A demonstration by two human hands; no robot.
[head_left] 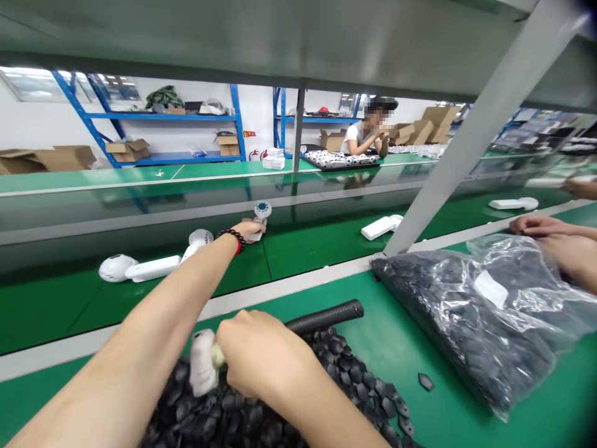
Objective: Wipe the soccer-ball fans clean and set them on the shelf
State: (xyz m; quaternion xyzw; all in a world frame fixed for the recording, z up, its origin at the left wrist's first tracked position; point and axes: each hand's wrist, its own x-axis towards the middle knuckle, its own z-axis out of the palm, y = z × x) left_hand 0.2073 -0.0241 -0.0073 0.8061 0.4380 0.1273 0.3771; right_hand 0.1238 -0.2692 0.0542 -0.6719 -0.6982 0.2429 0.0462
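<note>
My left hand (254, 229) stretches out over the green conveyor and grips a small white handheld fan (262, 210), its round head upright above my fingers. My right hand (254, 348) is closed round a mallet with a whitish, wrapped-looking head (204, 363). A black ribbed handle (333, 314) sticks out on the far side of that hand, in line with the head. Under the mallet lies a heap of small black plastic pieces (233, 414). More white fans (153, 269) lie on the belt left of my left hand, partly behind my forearm.
A clear plastic bag of black pieces (466, 330) lies to the right, by another person's hands (555, 239). One loose black piece (425, 381) is near it. A slanted grey post (466, 137) rises from the bench edge. Another white fan (380, 228) lies beyond the post's foot.
</note>
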